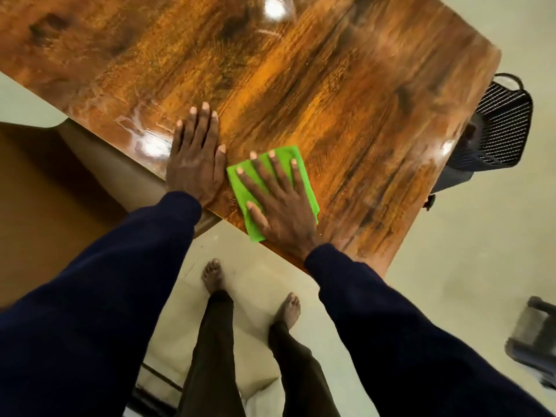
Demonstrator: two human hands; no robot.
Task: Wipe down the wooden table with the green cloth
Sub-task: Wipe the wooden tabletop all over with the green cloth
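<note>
Green cloth (pixel 296 159), folded flat, lies beneath my right hand (pixel 281 203); my fingers (pixel 275 167) are spread straight and press it to the wooden table (pixel 316 85) near the front edge, gripping nothing. My left hand (pixel 195 158), fingers straight and together, rests palm-down on bare wood just beside the cloth, at the table's edge. Dark blue sleeves (pixel 114 266) cover both arms. Glare patches (pixel 152 145) mark the glossy top. A black mesh chair (pixel 502 127) stands past the table's right edge.
</note>
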